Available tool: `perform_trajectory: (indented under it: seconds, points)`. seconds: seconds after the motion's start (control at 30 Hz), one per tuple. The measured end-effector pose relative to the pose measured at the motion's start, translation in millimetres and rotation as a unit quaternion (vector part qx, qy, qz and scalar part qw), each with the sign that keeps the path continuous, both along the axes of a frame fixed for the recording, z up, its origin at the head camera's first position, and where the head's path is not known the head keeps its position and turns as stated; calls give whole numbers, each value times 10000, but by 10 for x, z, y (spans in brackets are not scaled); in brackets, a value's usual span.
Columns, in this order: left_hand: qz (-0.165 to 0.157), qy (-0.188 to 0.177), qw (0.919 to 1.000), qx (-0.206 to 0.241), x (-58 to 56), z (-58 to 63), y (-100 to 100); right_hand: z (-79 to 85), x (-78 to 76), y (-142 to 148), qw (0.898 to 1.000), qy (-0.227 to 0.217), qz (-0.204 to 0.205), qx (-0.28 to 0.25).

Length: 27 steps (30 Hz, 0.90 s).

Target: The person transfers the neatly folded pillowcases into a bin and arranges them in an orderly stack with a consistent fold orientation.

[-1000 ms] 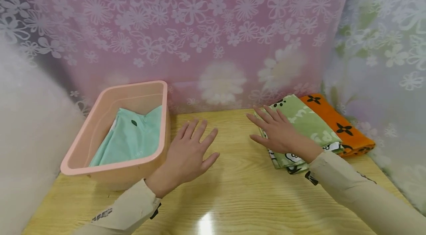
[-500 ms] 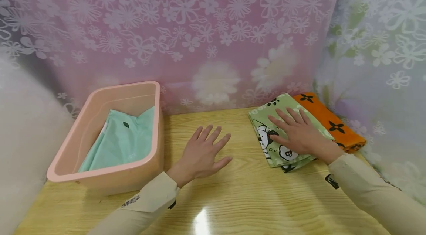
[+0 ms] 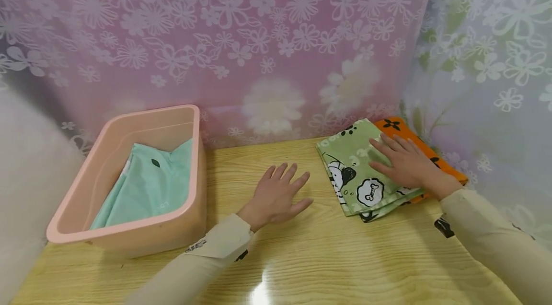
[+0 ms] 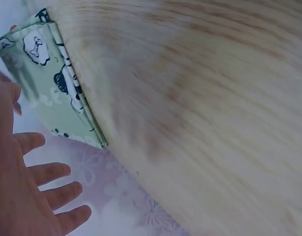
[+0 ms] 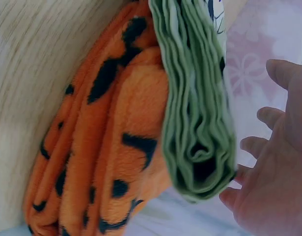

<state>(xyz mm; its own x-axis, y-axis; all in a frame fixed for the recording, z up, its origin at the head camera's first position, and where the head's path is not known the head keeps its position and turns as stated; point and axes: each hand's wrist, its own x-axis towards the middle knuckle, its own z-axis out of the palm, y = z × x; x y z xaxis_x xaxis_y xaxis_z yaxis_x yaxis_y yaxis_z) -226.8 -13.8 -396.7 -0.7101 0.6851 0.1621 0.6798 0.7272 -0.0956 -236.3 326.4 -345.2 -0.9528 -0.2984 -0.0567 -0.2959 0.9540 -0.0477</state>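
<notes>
On the right of the table lies a folded green cloth [image 3: 364, 161] with cartoon dog and bone prints, partly on top of a folded orange cloth [image 3: 448, 168] with black flower marks. My right hand [image 3: 403, 161], fingers spread, is over the green cloth; in the right wrist view a gap shows between the palm [image 5: 273, 191] and the green folds [image 5: 195, 113]. My left hand [image 3: 278, 194] hovers above the table between the tub and the cloths, fingers spread and holding nothing. The left wrist view shows its fingers [image 4: 57, 196] apart from the green cloth [image 4: 47, 83].
A pink plastic tub [image 3: 196, 199] stands on the left of the wooden table [image 3: 327, 266], with a mint-green cloth [image 3: 151, 190] inside it. A pink floral curtain [image 3: 258, 55] hangs behind, and pale floral sheets [image 3: 487, 79] close off the sides.
My right hand has moved right across the green cloth, uncovering its dog print. My left hand has moved right, away from the tub. The view has shifted slightly rightward.
</notes>
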Motion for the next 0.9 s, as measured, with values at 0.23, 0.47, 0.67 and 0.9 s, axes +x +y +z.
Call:
perform_trajectory:
  seconds: [0.23,0.47,0.67,0.9]
  points:
    - [211,-429,9988,52,-100,-85,244,0,-63,123,9966,-213,-100,-787]
    - [433,-1345,9878,661,-182,-106,429,30,-152,226,9758,-638,-780,-1943]
    - [469,-2349,9595,1481,-243,-127,493,54,-174,298,9599,-943,-1356,-2265]
    - [520,-3354,9030,2635,-316,-172,617,18,-192,340,9631,-850,-1254,-2226]
